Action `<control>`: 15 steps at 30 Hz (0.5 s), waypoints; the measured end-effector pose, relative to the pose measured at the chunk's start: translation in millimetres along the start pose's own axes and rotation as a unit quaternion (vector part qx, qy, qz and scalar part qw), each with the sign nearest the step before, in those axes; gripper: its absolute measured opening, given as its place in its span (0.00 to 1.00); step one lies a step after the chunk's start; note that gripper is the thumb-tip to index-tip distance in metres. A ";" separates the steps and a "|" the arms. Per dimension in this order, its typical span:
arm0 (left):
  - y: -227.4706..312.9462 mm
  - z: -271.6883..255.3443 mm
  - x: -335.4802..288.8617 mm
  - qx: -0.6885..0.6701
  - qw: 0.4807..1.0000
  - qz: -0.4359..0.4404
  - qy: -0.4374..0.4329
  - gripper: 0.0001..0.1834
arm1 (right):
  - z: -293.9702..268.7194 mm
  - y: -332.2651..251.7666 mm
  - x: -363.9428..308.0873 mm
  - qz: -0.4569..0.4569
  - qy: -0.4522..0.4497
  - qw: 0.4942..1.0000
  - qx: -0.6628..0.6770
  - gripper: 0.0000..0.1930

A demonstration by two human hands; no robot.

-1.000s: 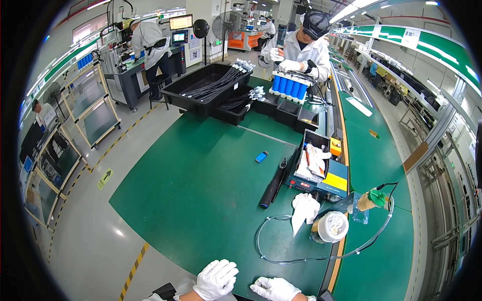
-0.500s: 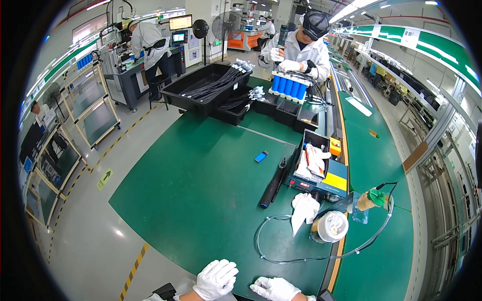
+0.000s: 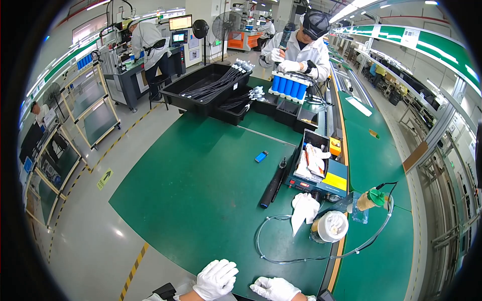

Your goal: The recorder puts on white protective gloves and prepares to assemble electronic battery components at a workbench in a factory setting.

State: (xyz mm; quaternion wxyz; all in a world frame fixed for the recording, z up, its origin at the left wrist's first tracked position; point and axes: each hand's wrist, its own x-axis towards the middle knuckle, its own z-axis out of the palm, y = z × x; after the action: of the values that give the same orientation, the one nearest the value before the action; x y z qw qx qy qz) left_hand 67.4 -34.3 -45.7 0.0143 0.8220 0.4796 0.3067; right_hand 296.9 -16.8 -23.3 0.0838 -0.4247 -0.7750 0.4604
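Observation:
My left hand (image 3: 216, 280), in a white glove, is held at the near edge of the green table (image 3: 191, 185). Its fingers are stretched out side by side, and nothing is in it. To its right, my right hand (image 3: 275, 289), gloved in white too, lies at the same edge with fingers loosely extended to the left and no object visible in it. Farther up the table are a black pen-shaped electric screwdriver (image 3: 272, 186), a small blue piece (image 3: 261, 156) and a crumpled white glove or cloth (image 3: 304, 210).
On the right stand a white-topped tub (image 3: 333, 227), a green-capped bottle (image 3: 372, 198), a looped cable (image 3: 259, 241) and a blue box unit (image 3: 321, 188). Black bins (image 3: 175, 95) hold cables at the back. A co-worker (image 3: 301, 50) handles a tool above a blue battery pack (image 3: 289, 87).
Across the table, the co-worker's tool has shifted slightly and stands more upright. My hands have stayed where they were.

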 end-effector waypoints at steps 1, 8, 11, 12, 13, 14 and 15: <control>0.3 -0.1 -0.3 0.001 1.000 0.001 0.001 0.12 | 0.1 0.2 -0.1 -0.001 -0.001 1.000 -0.002 0.18; 0.5 -0.2 -1.7 0.000 1.000 -0.001 -0.001 0.12 | -0.3 -0.2 0.2 0.003 -0.003 1.000 -0.002 0.19; 0.5 -0.1 -1.8 0.003 1.000 0.000 0.000 0.12 | -0.5 -0.1 0.4 -0.005 -0.001 1.000 0.000 0.19; 0.4 -0.1 -1.6 0.004 1.000 0.001 0.000 0.12 | -1.5 -1.4 0.6 0.003 -0.002 1.000 0.002 0.20; 0.8 -0.2 -1.4 0.005 1.000 0.002 -0.001 0.12 | -2.3 -2.3 0.3 0.010 -0.004 1.000 0.005 0.20; 1.2 -0.2 -1.1 0.006 1.000 0.002 -0.001 0.12 | -2.7 -2.4 -0.1 0.010 -0.003 1.000 0.005 0.20; 1.6 -0.3 -0.8 0.003 1.000 0.002 -0.002 0.12 | -3.0 -2.4 -0.6 0.009 -0.003 1.000 0.009 0.20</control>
State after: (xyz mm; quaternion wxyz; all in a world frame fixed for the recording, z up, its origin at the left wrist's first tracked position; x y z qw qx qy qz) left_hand 68.3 -35.9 -45.4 0.0122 0.8234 0.4792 0.3039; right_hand 297.5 -15.8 -19.6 0.0810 -0.4294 -0.7674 0.4692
